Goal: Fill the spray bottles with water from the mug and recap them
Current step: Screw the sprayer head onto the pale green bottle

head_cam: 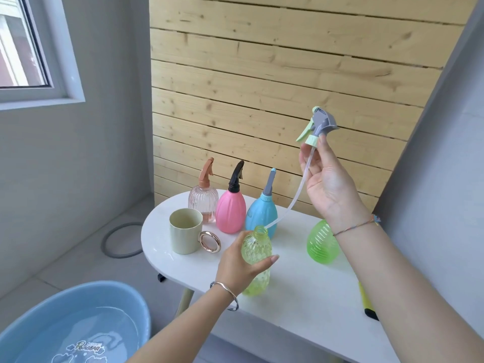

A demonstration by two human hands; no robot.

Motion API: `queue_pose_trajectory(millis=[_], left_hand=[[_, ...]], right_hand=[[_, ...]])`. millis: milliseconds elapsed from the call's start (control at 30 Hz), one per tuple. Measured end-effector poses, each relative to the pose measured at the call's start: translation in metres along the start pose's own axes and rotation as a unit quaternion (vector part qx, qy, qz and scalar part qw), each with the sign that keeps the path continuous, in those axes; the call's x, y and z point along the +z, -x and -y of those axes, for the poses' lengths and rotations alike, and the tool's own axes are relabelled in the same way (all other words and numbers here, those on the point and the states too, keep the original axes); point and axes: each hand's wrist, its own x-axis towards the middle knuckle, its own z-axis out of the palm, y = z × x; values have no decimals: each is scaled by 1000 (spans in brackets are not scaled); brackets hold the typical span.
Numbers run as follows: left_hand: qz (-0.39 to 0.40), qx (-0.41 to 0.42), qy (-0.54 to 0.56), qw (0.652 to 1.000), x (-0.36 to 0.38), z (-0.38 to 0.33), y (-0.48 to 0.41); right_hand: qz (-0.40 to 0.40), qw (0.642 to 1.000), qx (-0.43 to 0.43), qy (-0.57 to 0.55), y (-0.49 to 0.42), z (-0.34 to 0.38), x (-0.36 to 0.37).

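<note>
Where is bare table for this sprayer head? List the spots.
Widest: table front, right of the yellow bottle, before the green bottle. Smaller: between blue bottle and green bottle. Crowded: back left, where mug, clear bottle and pink bottle stand.

Pale wood-slat wall (275, 74), grey walls, window (23, 48), white table (301, 305).

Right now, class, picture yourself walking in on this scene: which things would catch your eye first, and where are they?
First, the spray head held high by the right hand, its long tube trailing down to the open neck of the yellow bottle that the left hand grips. Next, the pink bottle and blue bottle at the back of the white table, and the blue basin of water, lower left.
</note>
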Motion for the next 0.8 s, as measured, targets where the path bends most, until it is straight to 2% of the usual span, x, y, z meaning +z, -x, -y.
queue_pose_trajectory(millis=[100,200,333,467,567,800], left_hand=[[4,-5,0,1000,0,0,0],[10,-8,2,1000,-1,-2,1],[16,-8,2,1000,-1,-3,2],[14,-8,0,1000,-1,-3,1],[16,-10,2,1000,-2,-3,1],[18,-12,3,1000,-1,-1,-1]], right_hand=[[16,1000,-4,21,0,-13,-6],[94,987,-10,127,5,-29,-20],[183,914,0,362,12,-40,-46],[226,840,56,489,13,-42,-71],[252,812,94,518,15,-46,-81],[289,794,117,522,14,-50,-78]])
